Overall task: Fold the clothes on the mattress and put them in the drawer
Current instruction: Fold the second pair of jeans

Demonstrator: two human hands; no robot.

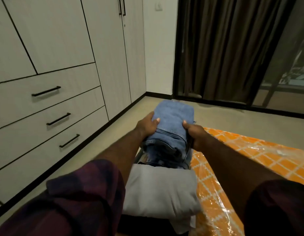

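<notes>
I've got left hand (148,124) & right hand (193,133) gripping the folded jeans (173,114) by the mattress (250,159) edge; grey cloth (158,189) folded too, drawers (45,108) shut, so stowing's left imo.

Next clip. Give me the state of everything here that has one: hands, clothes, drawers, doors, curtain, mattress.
Left hand, grips the jeans' left side.
Right hand, grips their right side.
Blue jeans, folded, held between both hands.
Grey garment, folded, in neither hand.
Three drawers, all shut.
Wardrobe doors, shut.
Curtain, drawn over part of the glass.
Mattress, wrapped in clear plastic.
</notes>
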